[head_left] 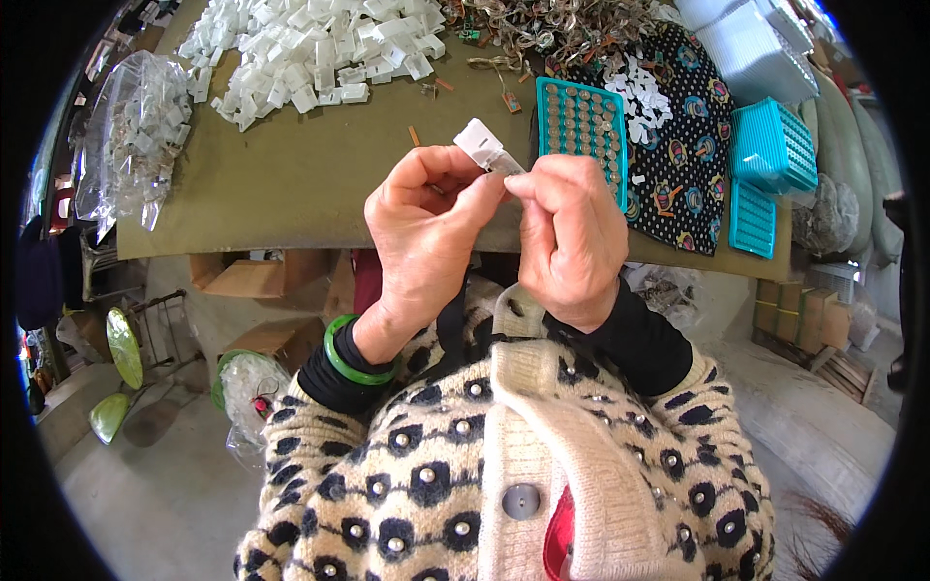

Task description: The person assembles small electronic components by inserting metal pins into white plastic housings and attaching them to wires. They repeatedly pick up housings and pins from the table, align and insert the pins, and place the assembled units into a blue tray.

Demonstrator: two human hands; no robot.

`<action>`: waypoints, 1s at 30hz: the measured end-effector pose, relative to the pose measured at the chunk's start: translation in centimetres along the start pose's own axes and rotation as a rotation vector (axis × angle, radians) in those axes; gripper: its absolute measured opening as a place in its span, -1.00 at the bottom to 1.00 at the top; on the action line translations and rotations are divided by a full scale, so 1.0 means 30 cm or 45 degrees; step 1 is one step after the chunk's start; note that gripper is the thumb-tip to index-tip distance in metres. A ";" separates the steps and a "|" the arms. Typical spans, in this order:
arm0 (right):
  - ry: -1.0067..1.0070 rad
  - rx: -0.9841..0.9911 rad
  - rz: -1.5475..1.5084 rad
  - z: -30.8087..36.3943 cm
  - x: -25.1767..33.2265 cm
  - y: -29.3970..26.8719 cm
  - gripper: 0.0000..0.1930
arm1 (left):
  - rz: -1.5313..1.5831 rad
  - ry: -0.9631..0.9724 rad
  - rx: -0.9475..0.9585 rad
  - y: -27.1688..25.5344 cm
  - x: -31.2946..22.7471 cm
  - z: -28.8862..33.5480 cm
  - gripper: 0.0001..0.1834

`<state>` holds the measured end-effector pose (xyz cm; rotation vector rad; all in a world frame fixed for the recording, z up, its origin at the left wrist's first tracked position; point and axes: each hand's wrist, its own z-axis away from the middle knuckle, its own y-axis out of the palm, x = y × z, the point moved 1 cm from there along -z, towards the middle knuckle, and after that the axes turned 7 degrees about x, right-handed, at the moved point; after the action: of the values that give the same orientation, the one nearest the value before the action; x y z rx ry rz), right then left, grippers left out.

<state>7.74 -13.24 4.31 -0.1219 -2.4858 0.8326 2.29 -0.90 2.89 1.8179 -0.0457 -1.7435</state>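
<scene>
Above the near part of the table I hold a small white plastic casing (481,145) at an upward tilt. My left hand (421,218) grips its lower part between thumb and fingers. My right hand (573,237) is closed in a pinch at the casing's lower right end; whatever sits between those fingertips is too small or covered to make out. Just beyond my right hand lies a teal tray (621,145) with rows of round metal discs (581,108) that look like button cells. My fingers hide part of its near edge.
White casings (329,48) are heaped at the far left, beside a clear bag (136,136) of parts. Tangled wires (552,29) and small white pieces (635,97) lie far right, by patterned cloth (693,145). Stacked teal trays (765,145) stand at the table's right edge.
</scene>
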 end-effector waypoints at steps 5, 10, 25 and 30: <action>0.486 0.115 -0.446 0.009 0.018 0.005 -0.78 | 0.500 -0.369 0.113 -0.036 0.000 -0.017 -0.84; 0.173 0.096 -0.134 0.004 0.014 0.035 -0.79 | 0.716 -0.517 0.104 -0.067 -0.005 -0.021 -0.83; 1.520 0.175 -1.706 -0.009 0.007 0.047 -0.85 | 0.254 0.076 0.063 -0.072 -0.033 0.016 -0.62; 1.095 0.316 -1.157 0.012 0.012 0.011 -0.81 | 0.537 -0.118 0.260 -0.094 -0.040 0.005 -0.80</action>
<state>7.23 -13.07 4.04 0.5748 -1.3690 0.5016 0.94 1.84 2.72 1.7096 -0.6197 -1.5583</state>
